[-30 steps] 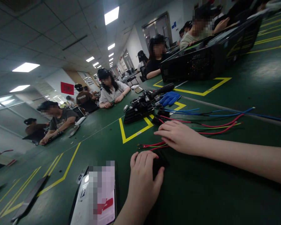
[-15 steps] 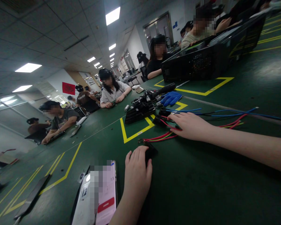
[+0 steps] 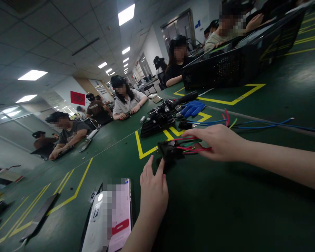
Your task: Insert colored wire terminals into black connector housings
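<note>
My right hand (image 3: 220, 141) reaches in from the right and pinches a bundle of red and green wires (image 3: 190, 146). The wires end in a small black connector block (image 3: 169, 150), which hangs just above the green table (image 3: 252, 203). My left hand (image 3: 152, 189) lies below the block with its fingers stretched toward it, the fingertips almost touching it. More blue and red wires (image 3: 252, 124) trail off to the right behind my right hand.
A phone (image 3: 112, 217) lies by my left wrist. Ahead sit a black ribbed part (image 3: 154, 126), a black tool and a blue glove (image 3: 191, 108). A black computer case (image 3: 225, 70) lies farther back. Several people sit along the far side of the table.
My right hand has closed on the red and green wires and lifted them, raising the black block off the table. My left hand has let go of the block and opened.
</note>
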Tool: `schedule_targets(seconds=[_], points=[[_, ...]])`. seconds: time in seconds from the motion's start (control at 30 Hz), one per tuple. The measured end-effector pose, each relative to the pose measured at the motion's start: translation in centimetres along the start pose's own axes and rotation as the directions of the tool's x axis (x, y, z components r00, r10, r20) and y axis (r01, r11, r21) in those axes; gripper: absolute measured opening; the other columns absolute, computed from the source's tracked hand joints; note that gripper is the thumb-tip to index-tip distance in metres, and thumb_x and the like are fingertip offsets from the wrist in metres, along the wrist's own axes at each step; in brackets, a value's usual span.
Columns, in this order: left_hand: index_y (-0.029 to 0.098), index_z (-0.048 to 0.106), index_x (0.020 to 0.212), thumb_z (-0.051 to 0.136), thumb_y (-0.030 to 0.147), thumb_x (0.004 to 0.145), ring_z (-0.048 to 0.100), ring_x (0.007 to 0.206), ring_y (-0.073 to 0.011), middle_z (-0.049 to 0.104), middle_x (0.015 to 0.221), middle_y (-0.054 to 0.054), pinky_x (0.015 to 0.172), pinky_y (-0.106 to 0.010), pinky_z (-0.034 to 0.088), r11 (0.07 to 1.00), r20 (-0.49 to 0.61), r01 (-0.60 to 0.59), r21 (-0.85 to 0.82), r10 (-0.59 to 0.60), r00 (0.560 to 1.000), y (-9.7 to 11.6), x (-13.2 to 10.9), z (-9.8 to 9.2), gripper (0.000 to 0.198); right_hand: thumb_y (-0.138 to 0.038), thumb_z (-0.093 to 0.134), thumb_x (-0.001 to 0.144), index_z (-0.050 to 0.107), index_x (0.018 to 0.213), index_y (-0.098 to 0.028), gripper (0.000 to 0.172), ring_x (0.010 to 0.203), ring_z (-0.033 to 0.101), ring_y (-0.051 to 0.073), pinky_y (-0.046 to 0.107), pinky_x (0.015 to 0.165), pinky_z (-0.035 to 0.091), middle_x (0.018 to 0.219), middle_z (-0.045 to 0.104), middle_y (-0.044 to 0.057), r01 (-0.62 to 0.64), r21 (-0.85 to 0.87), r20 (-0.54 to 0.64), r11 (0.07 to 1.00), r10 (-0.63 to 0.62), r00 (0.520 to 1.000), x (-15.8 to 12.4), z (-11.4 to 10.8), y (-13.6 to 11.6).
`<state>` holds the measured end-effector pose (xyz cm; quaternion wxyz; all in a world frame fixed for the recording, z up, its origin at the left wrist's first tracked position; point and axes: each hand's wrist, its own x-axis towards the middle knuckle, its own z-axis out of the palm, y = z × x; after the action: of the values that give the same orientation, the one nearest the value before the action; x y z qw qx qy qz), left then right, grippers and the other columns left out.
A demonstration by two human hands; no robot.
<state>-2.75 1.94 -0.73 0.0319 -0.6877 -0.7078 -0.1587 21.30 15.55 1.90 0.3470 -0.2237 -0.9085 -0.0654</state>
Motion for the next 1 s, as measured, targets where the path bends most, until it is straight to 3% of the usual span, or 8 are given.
schedule_targets(seconds=[0.17, 0.23, 0.33, 0.47, 0.57, 0.77, 0.93, 1.0], points=[[0.019, 0.057, 0.139, 0.041, 0.010, 0.092, 0.055, 0.127, -0.0308, 0.053, 0.138, -0.016, 0.107, -0.051, 0.044, 0.943, -0.152, 0.108, -0.314, -0.162, 0.975, -0.7, 0.2, 0.0, 0.051, -0.019, 0.055, 0.083, 0.064, 0.109, -0.017, 0.028, 0.062, 0.062, 0.018, 0.032, 0.057, 0.034, 0.084, 0.073, 0.005, 0.247, 0.015, 0.273, 0.969, -0.241, 0.931, 0.3, -0.7, -2.0], [0.018, 0.061, 0.129, 0.037, 0.012, 0.093, 0.060, 0.116, -0.0269, 0.060, 0.126, -0.014, 0.102, -0.045, 0.048, 0.864, -0.200, 0.137, -0.484, -0.261, 0.944, -0.8, 0.4, -0.3, 0.044, -0.021, 0.059, 0.082, 0.065, 0.104, -0.017, 0.023, 0.062, 0.062, 0.018, 0.032, 0.057, 0.035, 0.083, 0.073, 0.005, 0.247, 0.033, 0.388, 0.969, -0.240, 0.890, 0.3, -0.5, -2.5], [0.018, 0.063, 0.117, 0.036, 0.021, 0.095, 0.063, 0.105, -0.0263, 0.066, 0.111, -0.011, 0.094, -0.043, 0.050, 0.784, -0.098, 0.155, -0.601, -0.264, 0.960, -0.2, 0.3, -0.9, 0.035, -0.031, 0.064, 0.086, 0.065, 0.112, -0.016, 0.030, 0.073, 0.068, 0.022, 0.035, 0.064, 0.041, 0.094, 0.075, 0.008, 0.171, 0.107, 0.481, 0.980, -0.201, 0.853, 0.3, -0.3, -2.9], [0.021, 0.067, 0.108, 0.050, 0.030, 0.090, 0.060, 0.105, -0.0292, 0.068, 0.108, -0.009, 0.097, -0.047, 0.044, 0.884, 0.140, 0.082, -0.460, -0.019, 0.990, 1.0, -0.1, -1.4, 0.026, -0.053, 0.060, 0.090, 0.066, 0.115, -0.018, 0.044, 0.087, 0.070, 0.027, 0.038, 0.072, 0.045, 0.102, 0.075, 0.011, -0.003, 0.220, 0.545, 0.976, -0.120, 0.830, 0.5, -0.7, -3.1], [0.021, 0.066, 0.108, 0.053, 0.035, 0.091, 0.059, 0.103, -0.0293, 0.067, 0.106, -0.008, 0.092, -0.046, 0.045, 0.898, 0.221, 0.052, -0.437, 0.052, 0.974, 1.4, -0.3, -1.6, 0.026, -0.047, 0.042, 0.100, 0.068, 0.097, -0.019, 0.038, 0.077, 0.068, 0.025, 0.037, 0.069, 0.044, 0.088, 0.073, 0.008, -0.124, 0.224, 0.581, 0.967, -0.030, 0.813, 0.8, -1.1, -3.1], [0.023, 0.067, 0.112, 0.070, 0.037, 0.085, 0.057, 0.108, -0.0313, 0.066, 0.113, -0.008, 0.095, -0.048, 0.042, 0.910, 0.225, -0.002, -0.415, 0.105, 0.969, 1.4, -0.3, -1.9, 0.031, -0.032, 0.040, 0.097, 0.064, 0.084, -0.020, 0.030, 0.073, 0.064, 0.021, 0.034, 0.068, 0.042, 0.079, 0.069, 0.005, -0.212, 0.220, 0.584, 0.952, 0.046, 0.811, 0.9, -1.4, -3.1], [0.023, 0.068, 0.115, 0.081, 0.029, 0.078, 0.056, 0.111, -0.0324, 0.064, 0.115, -0.008, 0.097, -0.048, 0.043, 0.929, 0.246, -0.005, -0.371, 0.103, 0.964, 1.8, -0.4, -1.7, 0.040, -0.032, 0.046, 0.096, 0.068, 0.089, -0.021, 0.026, 0.070, 0.063, 0.019, 0.032, 0.065, 0.041, 0.079, 0.069, 0.004, -0.232, 0.279, 0.622, 0.932, 0.009, 0.783, 1.1, -2.2, -3.0], [0.024, 0.067, 0.120, 0.079, 0.026, 0.080, 0.055, 0.114, -0.0314, 0.063, 0.118, -0.008, 0.099, -0.048, 0.042, 0.916, 0.244, -0.011, -0.402, 0.118, 0.962, 1.8, -0.4, -1.5, 0.041, -0.030, 0.047, 0.095, 0.069, 0.089, -0.022, 0.024, 0.073, 0.064, 0.020, 0.032, 0.066, 0.042, 0.082, 0.071, 0.004, -0.196, 0.290, 0.598, 0.937, -0.018, 0.801, 1.3, -2.5, -2.8]])
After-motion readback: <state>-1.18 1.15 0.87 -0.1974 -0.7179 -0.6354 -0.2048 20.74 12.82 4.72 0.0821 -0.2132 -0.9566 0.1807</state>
